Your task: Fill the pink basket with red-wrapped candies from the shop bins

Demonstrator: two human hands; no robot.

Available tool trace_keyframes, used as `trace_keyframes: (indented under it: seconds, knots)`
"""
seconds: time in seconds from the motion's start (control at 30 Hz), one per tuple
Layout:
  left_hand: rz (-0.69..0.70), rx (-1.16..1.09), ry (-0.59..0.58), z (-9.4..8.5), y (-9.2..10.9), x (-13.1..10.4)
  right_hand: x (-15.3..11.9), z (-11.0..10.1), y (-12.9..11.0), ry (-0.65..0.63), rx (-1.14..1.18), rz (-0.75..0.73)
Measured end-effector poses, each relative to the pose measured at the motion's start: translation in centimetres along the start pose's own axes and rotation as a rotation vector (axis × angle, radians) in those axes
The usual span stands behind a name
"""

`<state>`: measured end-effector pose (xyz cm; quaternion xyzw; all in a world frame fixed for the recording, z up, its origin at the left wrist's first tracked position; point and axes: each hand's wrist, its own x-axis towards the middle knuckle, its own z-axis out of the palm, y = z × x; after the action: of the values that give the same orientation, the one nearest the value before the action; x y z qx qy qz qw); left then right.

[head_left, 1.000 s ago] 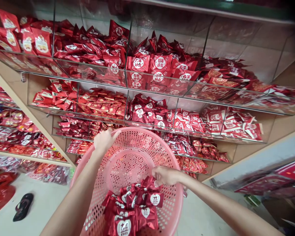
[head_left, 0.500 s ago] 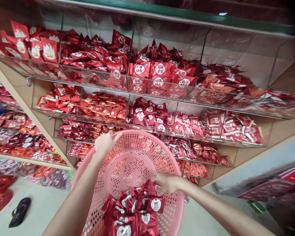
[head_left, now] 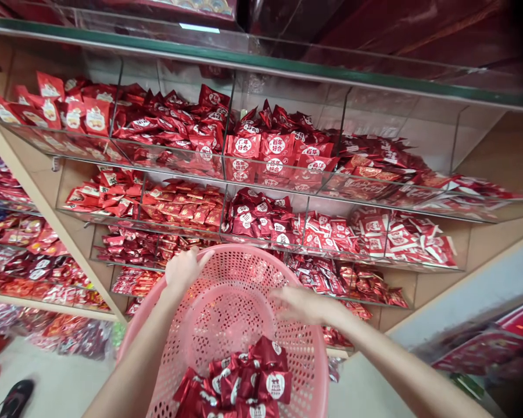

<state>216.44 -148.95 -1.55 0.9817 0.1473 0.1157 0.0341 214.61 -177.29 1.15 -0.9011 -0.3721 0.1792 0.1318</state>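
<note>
My left hand [head_left: 182,270] is closed around the upper left rim of a pink plastic basket [head_left: 226,268] full of small holes, which tilts toward the shelves. Dark red candy packets [head_left: 244,380] with white printed labels lie in a pile at the basket's near side. Over the basket's right side hovers my right hand [head_left: 298,305], slightly blurred, its fingers stretched out and holding nothing. It is above the packets and apart from them.
Glass-fronted shelves [head_left: 283,174] with dividers hold rows of red packets ahead. A green-edged glass shelf [head_left: 261,58] runs across the top. Bagged packets [head_left: 65,331] and a black sandal [head_left: 15,397] are on the floor at the left.
My right hand has let go of a dark red packet, which now lies on the pile, and has lifted up and away. The view has tilted upward; my left hand stays on the rim.
</note>
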Motion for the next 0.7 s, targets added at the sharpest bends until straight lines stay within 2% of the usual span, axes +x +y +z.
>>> trace_keyframes:
  seconds: [0.1, 0.17, 0.23, 0.3, 0.37, 0.47, 0.7]
  knots:
    - [0.005, -0.005, 0.001, 0.0, 0.0, 0.0, 1.1, -4.7, 0.6, 0.295, 0.041, -0.115]
    - [0.011, -0.006, -0.001, -0.1, 0.0, 0.0, 2.3, -7.4, 1.2, 0.487, -0.018, -0.104]
    - [0.013, -0.005, -0.007, -0.2, 0.1, -0.1, 3.9, -9.1, 1.9, 0.587, -0.157, -0.046]
    - [0.009, 0.000, -0.012, -0.3, 0.1, -0.2, 5.6, -10.0, 2.9, 0.559, -0.269, 0.049]
    - [0.005, 0.002, -0.010, -0.5, 0.1, -0.3, 7.0, -10.2, 3.9, 0.453, -0.307, 0.136]
    - [0.003, 0.000, -0.006, -0.6, 0.1, -0.4, 8.3, -10.2, 4.8, 0.352, -0.305, 0.186]
    - [-0.019, -0.002, -0.028, -0.3, -0.4, -0.5, 7.5, -10.9, 3.9, 0.284, -0.316, 0.166]
